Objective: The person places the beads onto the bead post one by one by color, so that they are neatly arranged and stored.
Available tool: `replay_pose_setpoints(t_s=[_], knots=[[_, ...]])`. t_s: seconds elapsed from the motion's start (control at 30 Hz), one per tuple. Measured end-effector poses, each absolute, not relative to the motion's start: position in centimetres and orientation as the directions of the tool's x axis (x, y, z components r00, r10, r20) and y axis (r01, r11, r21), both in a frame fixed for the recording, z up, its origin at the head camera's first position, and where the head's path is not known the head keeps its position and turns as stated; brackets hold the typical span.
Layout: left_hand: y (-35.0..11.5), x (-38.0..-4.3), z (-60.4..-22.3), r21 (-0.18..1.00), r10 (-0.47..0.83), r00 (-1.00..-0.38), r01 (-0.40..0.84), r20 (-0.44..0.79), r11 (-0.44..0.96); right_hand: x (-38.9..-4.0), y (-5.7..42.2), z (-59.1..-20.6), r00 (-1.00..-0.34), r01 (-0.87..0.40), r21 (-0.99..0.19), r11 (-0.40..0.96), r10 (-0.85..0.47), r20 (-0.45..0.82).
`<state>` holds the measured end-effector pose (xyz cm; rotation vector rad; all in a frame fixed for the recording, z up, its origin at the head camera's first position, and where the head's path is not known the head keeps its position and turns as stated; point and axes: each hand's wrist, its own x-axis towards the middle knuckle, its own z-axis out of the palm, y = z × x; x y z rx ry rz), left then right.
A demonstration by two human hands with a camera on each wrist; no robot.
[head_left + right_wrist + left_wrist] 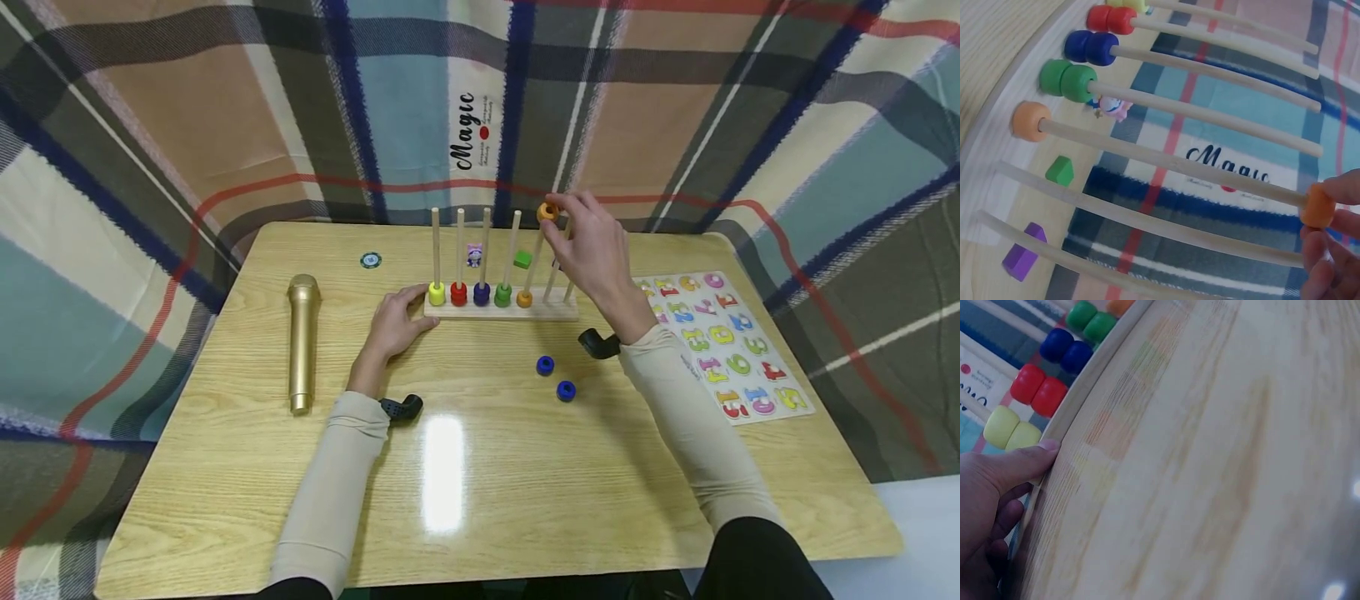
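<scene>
A wooden bead stand (480, 312) with a row of upright pegs stands toward the back of the table. My left hand (393, 323) grips its left end, the thumb on the front edge and the fingers behind. Up at the top of the fifth peg, my right hand (596, 250) pinches an orange bead (1318, 206), which appears to be on the peg's tip. Another orange bead (1031, 121) sits at that peg's foot. Pairs of yellow beads (1002, 427), red beads (1029, 384), blue beads (1057, 345) and green beads (1077, 83) fill the bottoms of the other left pegs.
Two loose blue beads (545, 365) lie in front of the stand. A gold cylinder (302, 350) is at the left, a sheet of colourful numbers (738, 350) at the right. Behind the stand are a round chip (371, 260), a small figure (474, 254), a green block (1060, 171) and a purple block (1024, 251).
</scene>
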<state>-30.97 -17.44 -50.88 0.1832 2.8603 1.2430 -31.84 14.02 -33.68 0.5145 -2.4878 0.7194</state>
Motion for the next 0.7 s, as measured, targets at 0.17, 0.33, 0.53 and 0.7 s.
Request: replay_pose_setpoints(t_s=[0.17, 0.33, 0.53, 0.7], knots=[[-17.4, -30.9, -50.8, 0.729, 0.110, -0.994, 0.094, 0.025, 0.678, -31.9, 14.1, -33.8, -0.836, -0.447, -0.388, 0.806, -0.223, 0.501], [-17.1, -30.8, -50.7, 0.738, 0.109, -0.994, 0.095, 0.029, 0.668, -31.1, 14.5, -34.8, -0.788, -0.500, -0.381, 0.778, -0.226, 0.573], [-17.0, -31.0, -50.7, 0.732, 0.124, -0.992, 0.111, 0.036, 0.672, -28.0, 15.5, -38.1, -0.743, -0.568, -0.300, 0.766, -0.322, 0.587], [-17.3, -30.9, -50.7, 0.737, 0.109, -0.993, 0.098, 0.034, 0.669, -25.6, 16.0, -41.8, -0.874, -0.482, -0.246, 0.841, -0.444, 0.196]])
